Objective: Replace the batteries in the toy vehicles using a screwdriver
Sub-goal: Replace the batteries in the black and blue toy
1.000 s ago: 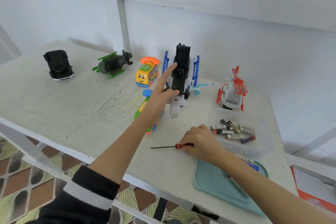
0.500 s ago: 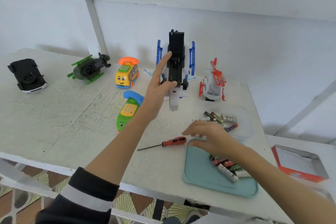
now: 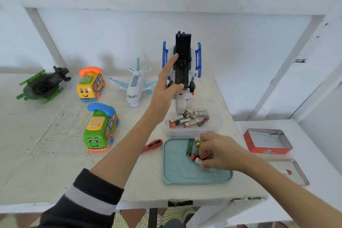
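Since the earlier frame the right hand (image 3: 218, 151) left the screwdriver (image 3: 152, 145) and now pinches batteries (image 3: 201, 155) on the teal lid (image 3: 177, 170) at the worktop's near right edge. Left hand (image 3: 165, 87) clasps the upended toy (image 3: 182, 65), its compartment running vertically, directly beyond the right hand.

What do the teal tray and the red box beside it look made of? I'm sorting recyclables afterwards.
The teal tray looks like matte moulded plastic: even colour, soft rounded rim. The red box seems to be painted tin: its inside walls are bare, dull silver metal.
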Demonstrator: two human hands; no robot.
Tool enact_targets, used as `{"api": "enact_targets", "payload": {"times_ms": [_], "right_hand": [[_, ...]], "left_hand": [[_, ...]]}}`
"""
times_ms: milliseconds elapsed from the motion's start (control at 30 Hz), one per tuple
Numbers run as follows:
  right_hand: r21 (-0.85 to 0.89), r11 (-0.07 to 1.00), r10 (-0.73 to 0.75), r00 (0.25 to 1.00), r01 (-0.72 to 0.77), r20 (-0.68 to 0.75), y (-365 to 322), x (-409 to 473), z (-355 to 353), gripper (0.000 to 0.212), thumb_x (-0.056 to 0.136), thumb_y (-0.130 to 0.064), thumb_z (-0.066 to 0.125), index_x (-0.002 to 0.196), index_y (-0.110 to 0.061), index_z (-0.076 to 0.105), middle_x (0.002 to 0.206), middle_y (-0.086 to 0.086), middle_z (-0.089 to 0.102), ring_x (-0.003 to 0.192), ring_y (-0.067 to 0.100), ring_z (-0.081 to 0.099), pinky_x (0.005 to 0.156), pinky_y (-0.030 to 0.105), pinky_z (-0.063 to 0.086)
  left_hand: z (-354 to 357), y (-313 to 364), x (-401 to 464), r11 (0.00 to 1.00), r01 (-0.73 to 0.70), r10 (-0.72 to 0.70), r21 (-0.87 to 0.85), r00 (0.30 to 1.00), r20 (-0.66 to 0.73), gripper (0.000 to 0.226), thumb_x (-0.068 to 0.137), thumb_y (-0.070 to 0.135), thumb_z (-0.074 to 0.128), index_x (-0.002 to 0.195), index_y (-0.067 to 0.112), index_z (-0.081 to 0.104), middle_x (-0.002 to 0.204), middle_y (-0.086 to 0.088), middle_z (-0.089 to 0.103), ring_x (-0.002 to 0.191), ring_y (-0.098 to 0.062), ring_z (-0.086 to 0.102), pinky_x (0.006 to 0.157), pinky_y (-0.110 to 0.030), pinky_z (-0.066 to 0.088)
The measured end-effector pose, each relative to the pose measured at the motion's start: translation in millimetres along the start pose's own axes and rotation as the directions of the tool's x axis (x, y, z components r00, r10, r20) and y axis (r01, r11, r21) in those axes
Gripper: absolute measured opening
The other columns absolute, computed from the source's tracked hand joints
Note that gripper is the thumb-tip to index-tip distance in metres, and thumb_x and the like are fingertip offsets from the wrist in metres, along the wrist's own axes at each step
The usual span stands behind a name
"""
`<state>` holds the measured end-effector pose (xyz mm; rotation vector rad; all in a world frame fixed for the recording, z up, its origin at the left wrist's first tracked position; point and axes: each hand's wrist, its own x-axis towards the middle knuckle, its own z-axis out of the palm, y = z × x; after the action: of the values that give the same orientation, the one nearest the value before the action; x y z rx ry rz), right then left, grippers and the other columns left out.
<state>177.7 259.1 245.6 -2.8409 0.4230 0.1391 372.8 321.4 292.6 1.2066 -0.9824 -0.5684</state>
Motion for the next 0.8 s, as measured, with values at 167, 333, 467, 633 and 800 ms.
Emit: {"api": "enact_targets", "payload": {"times_ms": [167, 333, 467, 633, 800], "right_hand": [[-0.043, 0.999, -0.013, 0.999, 0.014, 0.035, -9.0, 0.7, 0.5, 0.028, 0.075, -0.045, 0.069, 0.089, -0.020, 0.065, 0.092, -0.011, 0.038, 0.091, 0.006, 0.037, 0.065, 0.025, 0.030], [0.023, 0.999, -0.042, 0.999, 0.042, -0.017, -12.1, 2.7, 6.8, 0.015, 0.076, -0.030, 0.065, 0.083, -0.017, 0.069, 0.080, -0.014, 0.039, 0.085, 0.003, 0.036, 0.063, 0.025, 0.033], [0.341, 0.940, -0.005, 0.997, 0.030, -0.075, -15.9, 3.7, -1.1, 0.009, 0.077, -0.020, 0.068, 0.078, -0.012, 0.071, 0.076, -0.014, 0.047, 0.071, 0.006, 0.051, 0.064, 0.020, 0.043], [0.614, 0.783, 0.044, 0.977, 0.097, -0.210, -24.3, 14.0, -51.4, 0.014, 0.083, -0.012, 0.067, 0.073, -0.021, 0.061, 0.084, -0.003, 0.055, 0.075, 0.007, 0.058, 0.070, 0.026, 0.051], [0.734, 0.662, 0.166, 0.924, 0.155, -0.344, -35.0, 35.7, -107.3, 0.005, 0.089, -0.010, 0.060, 0.089, -0.006, 0.059, 0.080, 0.018, 0.067, 0.071, 0.020, 0.069, 0.065, 0.035, 0.055]], "left_hand": [[3.1, 0.5, -1.9, 0.999, 0.021, -0.021, 0.027, 1.000, 0.004, 0.073, 0.077, 0.011, 0.049, 0.133, 0.057, 0.041, 0.151, 0.015, 0.036, 0.140, -0.019, 0.037, 0.113, -0.052, 0.036], [0.0, 2.4, -4.0, 1.000, 0.017, -0.016, 0.023, 1.000, -0.012, 0.073, 0.077, 0.011, 0.049, 0.132, 0.058, 0.042, 0.152, 0.011, 0.036, 0.139, -0.020, 0.038, 0.110, -0.053, 0.038], [-3.9, 3.8, -4.9, 1.000, 0.011, -0.010, 0.015, 1.000, -0.021, 0.073, 0.077, 0.009, 0.048, 0.135, 0.052, 0.041, 0.151, 0.012, 0.036, 0.132, -0.014, 0.044, 0.109, -0.052, 0.039], [-12.1, 0.7, -5.3, 1.000, 0.004, -0.002, 0.029, 0.999, -0.054, 0.071, 0.079, 0.012, 0.051, 0.138, 0.051, 0.041, 0.149, 0.017, 0.038, 0.117, -0.028, 0.050, 0.110, -0.047, 0.039], [-17.7, 1.1, -5.9, 0.998, -0.015, 0.020, 0.060, 0.997, -0.077, 0.071, 0.079, 0.015, 0.052, 0.136, 0.056, 0.041, 0.149, 0.010, 0.038, 0.130, -0.025, 0.047, 0.102, -0.038, 0.046]]}}
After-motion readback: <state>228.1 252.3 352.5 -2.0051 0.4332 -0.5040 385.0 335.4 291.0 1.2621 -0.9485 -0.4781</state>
